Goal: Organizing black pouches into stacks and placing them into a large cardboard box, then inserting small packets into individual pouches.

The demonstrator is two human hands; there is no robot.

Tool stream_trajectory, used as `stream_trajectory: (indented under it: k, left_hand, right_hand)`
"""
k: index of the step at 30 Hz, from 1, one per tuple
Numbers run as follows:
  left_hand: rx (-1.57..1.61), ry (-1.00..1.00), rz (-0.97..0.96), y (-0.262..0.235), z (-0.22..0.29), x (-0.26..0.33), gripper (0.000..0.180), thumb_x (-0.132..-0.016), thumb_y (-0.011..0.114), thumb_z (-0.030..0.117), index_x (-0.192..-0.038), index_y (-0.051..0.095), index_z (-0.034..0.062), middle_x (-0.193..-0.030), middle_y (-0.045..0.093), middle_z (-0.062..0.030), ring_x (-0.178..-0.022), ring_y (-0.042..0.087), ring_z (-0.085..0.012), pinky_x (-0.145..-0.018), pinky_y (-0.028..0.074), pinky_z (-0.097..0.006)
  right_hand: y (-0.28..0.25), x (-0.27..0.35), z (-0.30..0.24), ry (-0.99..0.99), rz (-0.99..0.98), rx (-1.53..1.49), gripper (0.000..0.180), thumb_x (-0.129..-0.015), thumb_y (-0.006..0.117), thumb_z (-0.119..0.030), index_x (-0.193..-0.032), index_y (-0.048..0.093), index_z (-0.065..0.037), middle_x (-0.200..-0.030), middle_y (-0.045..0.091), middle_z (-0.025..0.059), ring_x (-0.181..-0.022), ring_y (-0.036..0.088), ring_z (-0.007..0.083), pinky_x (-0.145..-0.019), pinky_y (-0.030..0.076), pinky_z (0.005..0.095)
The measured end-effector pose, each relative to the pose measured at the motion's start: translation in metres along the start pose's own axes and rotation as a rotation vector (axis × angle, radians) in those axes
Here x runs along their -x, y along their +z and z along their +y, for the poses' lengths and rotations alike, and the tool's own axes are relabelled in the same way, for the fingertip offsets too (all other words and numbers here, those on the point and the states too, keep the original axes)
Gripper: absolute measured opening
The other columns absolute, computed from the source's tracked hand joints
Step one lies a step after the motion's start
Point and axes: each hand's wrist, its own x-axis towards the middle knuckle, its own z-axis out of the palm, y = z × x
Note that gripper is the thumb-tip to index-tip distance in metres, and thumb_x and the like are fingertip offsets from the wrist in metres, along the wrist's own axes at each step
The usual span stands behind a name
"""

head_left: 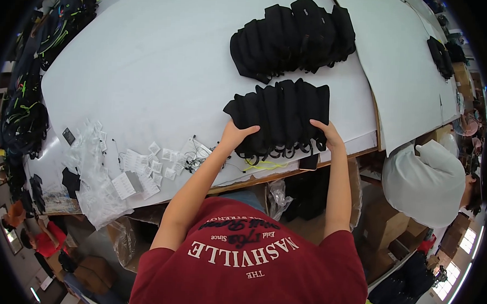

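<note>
A row of black fabric pouches [280, 113] stands packed side by side on the white table [166, 56] in front of me, with small black loops along the near edge. At its left end my left hand [240, 134] grips the row, thumb laid over the near side and the other fingers hidden behind the cloth. My right hand [326, 133] clasps the right end in the same way. Farther back lies a larger row of black pouches [292, 40], touched by neither hand. Below the near row rest a yellow-green cord [264, 165] and a dark flat rectangle [309, 162].
Left of my left arm are white paper tags [137, 161], a stack of white cards [125, 185], tangled black strings [197, 161] and clear plastic bags [92, 183]. Dark bags [25, 110] are heaped beyond the table's left edge. A white bundle [424, 181] bulges at the right.
</note>
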Motion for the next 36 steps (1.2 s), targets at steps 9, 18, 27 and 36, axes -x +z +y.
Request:
stream_trajectory:
  k: [9, 18, 27, 36]
  left_hand:
    - [0.081, -0.008, 0.01, -0.038, 0.046, 0.034, 0.064, -0.067, 0.08, 0.025, -0.116, 0.054, -0.0073, -0.112, 0.062, -0.0168, -0.102, 0.06, -0.0244, -0.09, 0.046, -0.033]
    - [0.072, 0.186, 0.316, -0.162, 0.026, 0.175, 0.067, -0.065, 0.081, 0.034, -0.114, 0.057, -0.0041, -0.109, 0.064, -0.0167, -0.103, 0.061, -0.0252, -0.09, 0.046, -0.035]
    - [0.333, 0.23, 0.891, -0.259, -0.148, 0.442, 0.065, -0.066, 0.081, 0.025, -0.118, 0.053, -0.0032, -0.111, 0.063, -0.0151, -0.104, 0.06, -0.0235, -0.092, 0.045, -0.034]
    - [0.652, 0.071, 1.276, -0.314, -0.285, 0.629, 0.062, -0.069, 0.082, 0.02, -0.118, 0.053, -0.0043, -0.111, 0.062, -0.0121, -0.102, 0.059, -0.0198, -0.091, 0.046, -0.032]
  right_hand:
    - [0.043, 0.042, -0.035, -0.181, 0.025, 0.017, 0.062, -0.075, 0.074, -0.024, -0.124, 0.049, 0.006, -0.113, 0.059, 0.0123, -0.101, 0.058, 0.0194, -0.088, 0.045, 0.0298]
    - [0.191, 0.098, -0.04, -0.279, -0.185, 0.167, 0.054, -0.08, 0.069, -0.014, -0.125, 0.048, 0.007, -0.12, 0.057, 0.0144, -0.109, 0.057, 0.0229, -0.095, 0.043, 0.0315]
    - [0.44, 0.181, 0.081, -0.261, -0.607, 0.657, 0.052, -0.076, 0.074, -0.02, -0.117, 0.054, 0.005, -0.105, 0.063, 0.0116, -0.095, 0.06, 0.0203, -0.085, 0.046, 0.03]
    - [0.647, 0.278, 0.237, -0.044, -1.038, 0.752, 0.045, -0.074, 0.074, -0.011, -0.112, 0.058, 0.007, -0.103, 0.065, 0.0098, -0.093, 0.062, 0.0177, -0.084, 0.048, 0.0296]
